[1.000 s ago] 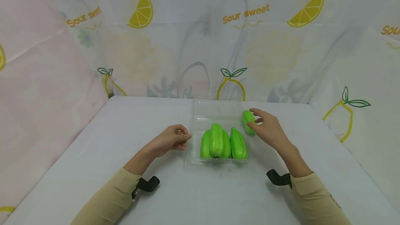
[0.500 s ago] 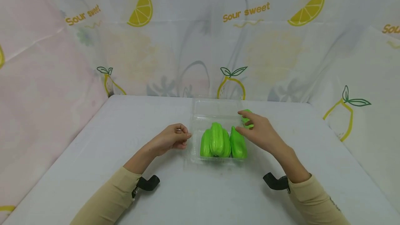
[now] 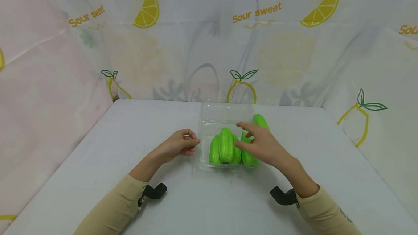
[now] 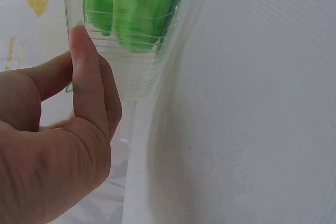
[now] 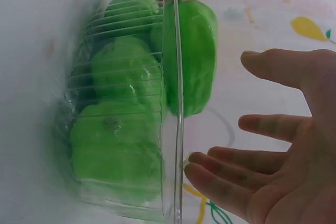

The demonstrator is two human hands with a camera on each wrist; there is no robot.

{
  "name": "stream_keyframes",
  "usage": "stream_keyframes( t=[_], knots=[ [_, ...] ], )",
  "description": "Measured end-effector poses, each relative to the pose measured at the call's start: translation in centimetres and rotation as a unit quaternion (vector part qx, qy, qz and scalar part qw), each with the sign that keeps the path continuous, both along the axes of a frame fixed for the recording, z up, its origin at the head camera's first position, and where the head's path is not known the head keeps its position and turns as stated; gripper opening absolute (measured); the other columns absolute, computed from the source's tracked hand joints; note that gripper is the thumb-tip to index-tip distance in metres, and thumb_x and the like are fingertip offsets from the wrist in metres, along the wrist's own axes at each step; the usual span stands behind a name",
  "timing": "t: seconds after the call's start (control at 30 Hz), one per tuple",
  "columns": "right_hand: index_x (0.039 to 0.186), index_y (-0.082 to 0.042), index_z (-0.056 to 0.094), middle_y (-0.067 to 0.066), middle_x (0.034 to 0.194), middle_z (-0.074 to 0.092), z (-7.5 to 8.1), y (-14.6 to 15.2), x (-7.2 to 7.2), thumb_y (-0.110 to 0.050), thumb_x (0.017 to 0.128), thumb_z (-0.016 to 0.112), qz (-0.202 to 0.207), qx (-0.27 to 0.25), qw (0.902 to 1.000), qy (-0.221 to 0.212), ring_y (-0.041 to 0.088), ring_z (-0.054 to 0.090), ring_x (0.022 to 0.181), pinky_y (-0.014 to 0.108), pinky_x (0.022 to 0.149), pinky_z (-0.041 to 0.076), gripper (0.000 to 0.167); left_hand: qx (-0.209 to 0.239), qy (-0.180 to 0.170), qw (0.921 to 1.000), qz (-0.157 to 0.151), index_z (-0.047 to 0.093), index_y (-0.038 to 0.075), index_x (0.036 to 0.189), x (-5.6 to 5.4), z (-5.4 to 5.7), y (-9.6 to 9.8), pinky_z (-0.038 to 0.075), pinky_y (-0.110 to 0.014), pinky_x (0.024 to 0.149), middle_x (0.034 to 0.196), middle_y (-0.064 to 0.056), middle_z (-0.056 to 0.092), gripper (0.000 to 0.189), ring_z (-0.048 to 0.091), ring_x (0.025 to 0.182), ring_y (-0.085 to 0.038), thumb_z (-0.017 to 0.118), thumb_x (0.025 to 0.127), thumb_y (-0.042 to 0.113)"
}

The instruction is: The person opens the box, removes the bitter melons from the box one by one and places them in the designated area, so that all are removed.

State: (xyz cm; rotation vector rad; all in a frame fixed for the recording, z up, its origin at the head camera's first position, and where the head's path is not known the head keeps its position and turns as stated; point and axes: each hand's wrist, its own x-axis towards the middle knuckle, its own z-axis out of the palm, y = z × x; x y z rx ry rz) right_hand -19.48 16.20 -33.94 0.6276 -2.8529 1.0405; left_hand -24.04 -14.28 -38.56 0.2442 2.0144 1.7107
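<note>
A clear plastic clamshell box (image 3: pixel 203 155) stands mid-table with its lid (image 3: pixel 226 113) folded back. In it are several glossy green, ridged vegetables shaped like long peppers, with one green vegetable (image 3: pixel 226 146) lying on top of the others. My left hand (image 3: pixel 179 143) pinches the box's left rim between thumb and fingers, also seen with the rim (image 4: pixel 68 9) in the left wrist view. Above the box's right side hovers my right hand (image 3: pixel 262 146), fingers spread and holding nothing. It partly hides the rightmost vegetable (image 3: pixel 249 159). Another green vegetable (image 3: pixel 260 120) lies outside, behind the right hand.
A white cloth covers the table (image 3: pixel 209 206). Behind it hangs a curtain (image 3: pixel 183 46) printed with lemons. Black curved mounts, a left one (image 3: pixel 156 191) and a right one (image 3: pixel 283 196), stick out from the wrists.
My right hand has moved left and toward me, from beside the outside vegetable to over the box. That vegetable now shows more fully. The left hand stays at the rim.
</note>
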Motion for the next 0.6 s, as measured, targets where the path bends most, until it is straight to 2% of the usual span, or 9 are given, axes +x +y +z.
stream_keyframes(
  t=[0.13, 0.37, 0.5, 0.6],
  knots=[
    [0.144, -0.017, 0.051, 0.003, 0.142, 0.058, -0.1, -0.6, 0.3, -0.040, 0.090, 0.073, 0.012, 0.011, 0.9999, 0.002, 0.025, 0.064, 0.109, 0.040, 0.086, 0.057, 0.063, 0.001, -0.002, 1.0000, 0.000, 0.047, 0.003, 0.107, 0.0, 0.1, 0.0, 0.056, -0.018, 0.061, 0.074, -0.001, 0.055, 0.023, 0.058, 0.064, -0.009, 0.063, 0.099, 0.017],
    [0.143, -0.014, 0.052, 0.006, 0.142, 0.059, -0.3, -1.5, 0.7, -0.043, 0.089, 0.073, 0.026, 0.032, 0.9987, 0.029, 0.025, 0.066, 0.104, 0.042, 0.088, 0.057, 0.065, 0.003, -0.001, 1.0000, -0.001, 0.047, 0.003, 0.106, 0.1, 0.1, 0.0, 0.056, -0.018, 0.060, 0.074, 0.000, 0.055, 0.023, 0.058, 0.064, -0.009, 0.063, 0.098, 0.017],
    [0.143, -0.016, 0.053, 0.005, 0.141, 0.059, -0.5, -2.0, 1.0, -0.047, 0.087, 0.073, 0.022, 0.044, 0.9982, 0.033, 0.022, 0.065, 0.104, 0.040, 0.088, 0.056, 0.066, 0.003, 0.000, 1.0000, -0.002, 0.047, 0.003, 0.105, 0.0, 0.1, 0.0, 0.056, -0.018, 0.060, 0.074, 0.000, 0.055, 0.022, 0.059, 0.064, -0.009, 0.063, 0.099, 0.017],
    [0.143, -0.020, 0.053, 0.005, 0.140, 0.058, -0.7, -2.4, 1.2, -0.050, 0.086, 0.074, 0.010, 0.052, 0.9981, 0.030, 0.023, 0.062, 0.113, 0.043, 0.094, 0.054, 0.068, 0.002, 0.001, 1.0000, -0.001, 0.047, 0.003, 0.105, 0.0, 0.0, 0.0, 0.056, -0.018, 0.060, 0.074, 0.000, 0.055, 0.023, 0.059, 0.064, -0.009, 0.063, 0.099, 0.018]
  ],
)
